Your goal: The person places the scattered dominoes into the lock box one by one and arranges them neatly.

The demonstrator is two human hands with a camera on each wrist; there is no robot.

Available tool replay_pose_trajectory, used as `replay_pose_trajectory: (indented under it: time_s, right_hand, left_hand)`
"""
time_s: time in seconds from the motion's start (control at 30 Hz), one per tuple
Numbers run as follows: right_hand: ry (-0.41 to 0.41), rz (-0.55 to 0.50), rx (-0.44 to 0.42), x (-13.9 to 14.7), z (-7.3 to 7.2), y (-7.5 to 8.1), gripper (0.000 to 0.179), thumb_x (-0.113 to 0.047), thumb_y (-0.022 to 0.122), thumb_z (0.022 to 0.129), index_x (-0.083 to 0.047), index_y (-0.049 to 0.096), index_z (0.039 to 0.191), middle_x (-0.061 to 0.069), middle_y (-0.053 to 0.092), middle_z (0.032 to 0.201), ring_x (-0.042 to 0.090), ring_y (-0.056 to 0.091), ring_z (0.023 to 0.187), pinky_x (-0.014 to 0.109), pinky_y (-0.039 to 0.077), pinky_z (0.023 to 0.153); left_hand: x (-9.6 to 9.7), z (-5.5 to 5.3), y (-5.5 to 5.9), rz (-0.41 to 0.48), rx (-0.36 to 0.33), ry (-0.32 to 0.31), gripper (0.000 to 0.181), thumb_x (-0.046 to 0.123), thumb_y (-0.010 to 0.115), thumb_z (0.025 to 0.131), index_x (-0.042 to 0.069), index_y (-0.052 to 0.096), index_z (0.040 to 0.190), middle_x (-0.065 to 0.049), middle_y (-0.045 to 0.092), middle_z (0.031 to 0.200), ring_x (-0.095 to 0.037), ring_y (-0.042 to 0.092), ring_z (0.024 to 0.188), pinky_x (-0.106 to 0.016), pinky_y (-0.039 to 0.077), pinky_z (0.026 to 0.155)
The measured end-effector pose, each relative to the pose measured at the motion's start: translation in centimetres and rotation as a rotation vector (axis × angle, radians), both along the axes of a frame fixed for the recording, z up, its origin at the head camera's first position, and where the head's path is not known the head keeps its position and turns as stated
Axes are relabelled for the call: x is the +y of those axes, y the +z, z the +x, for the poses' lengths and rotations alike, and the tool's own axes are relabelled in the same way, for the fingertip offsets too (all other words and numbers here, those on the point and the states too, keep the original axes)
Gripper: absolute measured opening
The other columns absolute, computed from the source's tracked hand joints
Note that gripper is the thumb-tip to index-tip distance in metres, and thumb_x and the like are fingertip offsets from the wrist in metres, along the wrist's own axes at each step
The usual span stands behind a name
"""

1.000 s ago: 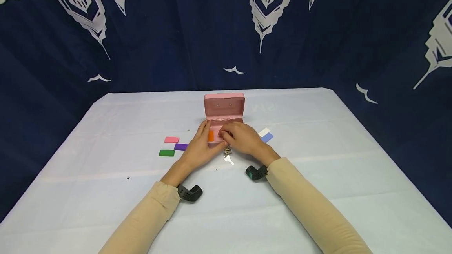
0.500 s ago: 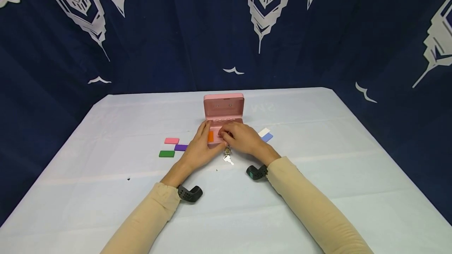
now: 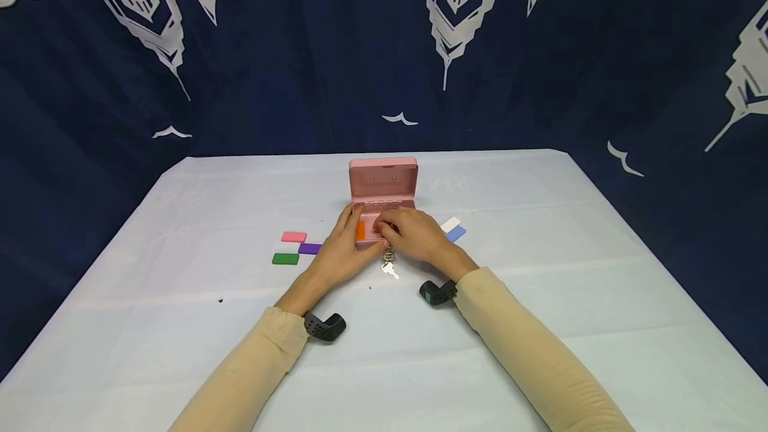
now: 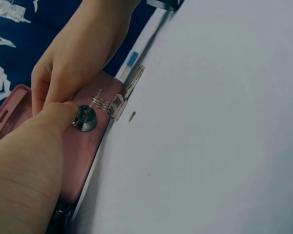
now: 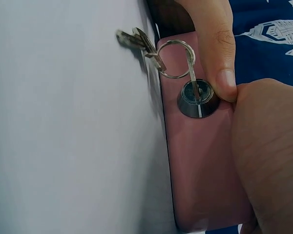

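In the head view a pink metal lock box stands with its lid raised toward the back. My left hand holds its left side, the fingers along that wall and the thumb at the front rim beside the round lock. A key sits in the lock, and more keys hang from its ring over the front. My right hand reaches over the front right with bent fingers inside the box; I cannot tell what those fingertips hold. Left of them, an orange flat block lies inside.
To the left of the box lie flat blocks: pink, purple and green. On the right, partly behind my right hand, are a white block and a blue block. A dark blue patterned curtain hangs behind the table.
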State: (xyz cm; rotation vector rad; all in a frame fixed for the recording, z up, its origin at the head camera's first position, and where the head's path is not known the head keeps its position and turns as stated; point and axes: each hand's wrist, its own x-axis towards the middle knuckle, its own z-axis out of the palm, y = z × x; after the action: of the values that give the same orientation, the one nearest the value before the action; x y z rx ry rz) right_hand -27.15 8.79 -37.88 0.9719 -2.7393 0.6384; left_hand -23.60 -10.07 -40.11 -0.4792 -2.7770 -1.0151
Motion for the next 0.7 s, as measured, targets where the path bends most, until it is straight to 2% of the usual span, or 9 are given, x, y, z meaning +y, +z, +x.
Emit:
replay_pose_trajectory:
  time_s: [0.7]
  right_hand:
    - [0.006,-0.020,0.029,0.10,-0.07,-0.21,0.020,-0.022,0.052,0.100,-0.016,0.071,0.101,-0.005,0.067,0.094,0.012,0.058,0.082,0.035,0.048,0.077]
  left_hand:
    - [0.02,-0.12,-0.05,-0.007,0.006,-0.012,0.092,0.062,0.061,0.087,0.009,0.028,0.154,-0.005,0.017,0.160,-0.033,0.043,0.131,-0.046,0.039,0.105]
